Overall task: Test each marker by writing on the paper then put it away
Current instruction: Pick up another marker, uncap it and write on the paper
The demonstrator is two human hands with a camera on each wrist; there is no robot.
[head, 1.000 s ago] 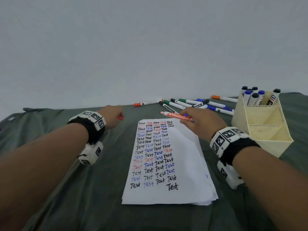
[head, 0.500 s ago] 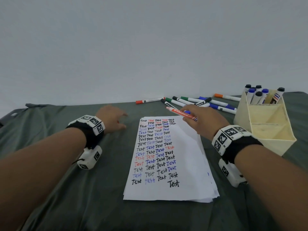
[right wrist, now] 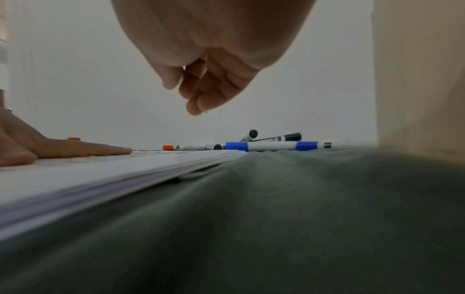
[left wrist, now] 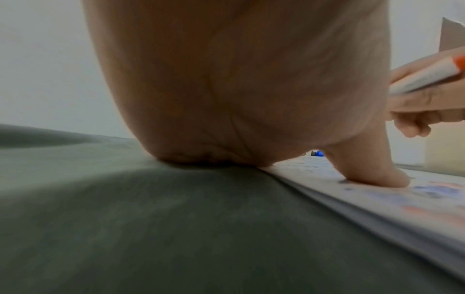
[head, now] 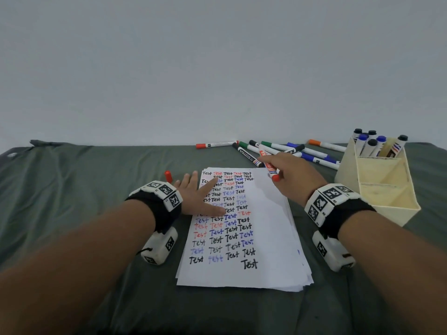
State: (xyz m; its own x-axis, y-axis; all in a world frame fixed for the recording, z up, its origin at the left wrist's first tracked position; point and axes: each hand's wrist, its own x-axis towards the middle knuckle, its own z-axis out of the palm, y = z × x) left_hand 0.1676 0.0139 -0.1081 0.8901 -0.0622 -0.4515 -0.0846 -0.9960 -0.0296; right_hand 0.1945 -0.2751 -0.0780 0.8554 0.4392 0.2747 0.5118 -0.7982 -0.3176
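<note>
- My left hand (head: pixel 193 194) has let go of the red cap (head: pixel 168 176), now standing just beside the paper (head: pixel 266 226), and is pressing spread, flat fingers onto the sheet's left edge.
- My right hand (head: pixel 292 172) is swinging the red marker (head: pixel 267 163), pinched between curled fingers, from lying flat to tilted over the paper's top right.
- I'm judging writing comes next; holder (head: pixel 377 189) waiting.

Head view: high, looking forward and down over both forearms. Left wrist view: low on the green cloth (left wrist: pixel 125 228), close under the left hand (left wrist: pixel 239 79), facing right. Right wrist view: equally low, facing forward. Shared: paper stack (right wrist: pixel 100 171).
</note>
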